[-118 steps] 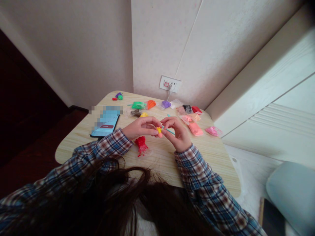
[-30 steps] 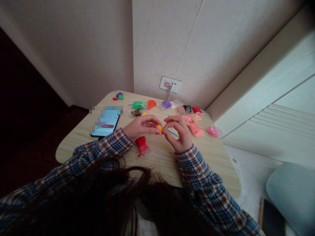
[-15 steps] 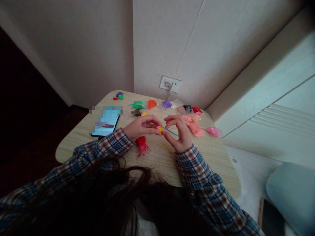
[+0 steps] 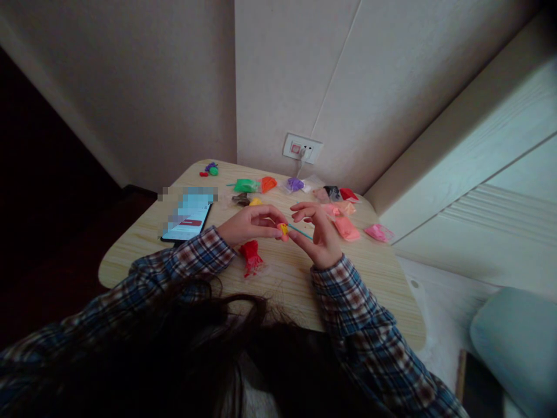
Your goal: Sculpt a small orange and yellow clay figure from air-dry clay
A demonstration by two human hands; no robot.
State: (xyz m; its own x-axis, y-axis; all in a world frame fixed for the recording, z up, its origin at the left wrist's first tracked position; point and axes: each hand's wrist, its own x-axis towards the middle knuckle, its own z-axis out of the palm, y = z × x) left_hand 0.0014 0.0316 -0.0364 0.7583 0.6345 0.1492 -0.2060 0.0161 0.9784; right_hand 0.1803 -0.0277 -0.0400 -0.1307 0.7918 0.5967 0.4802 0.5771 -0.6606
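Observation:
Between the thumb and fingertips of my left hand [image 4: 248,225] is a small lump of modelling clay [image 4: 284,230], yellow on top of pink. My right hand [image 4: 319,235] is just to the right of it, thumb tip at or very near the lump, with the index and other fingers raised apart from the thumb. Behind the gap of the right hand shows a thin blue stick [image 4: 300,231], partly covered by that hand. An opened bag of red clay [image 4: 251,258] lies on the table below my left hand.
On the wooden table [image 4: 369,290] lie a phone [image 4: 187,217], bagged green clay [image 4: 246,185], orange clay [image 4: 268,184], purple clay [image 4: 295,184], pink clay [image 4: 379,233] and coral clay [image 4: 346,228]. Small shaped clay pieces [image 4: 213,170] sit at the far left corner. A socket [image 4: 303,148] is on the wall.
The clay lump has turned in my left fingers since the first frame. My right fingertips, earlier pinched close to the lump, have lifted and spread from the thumb.

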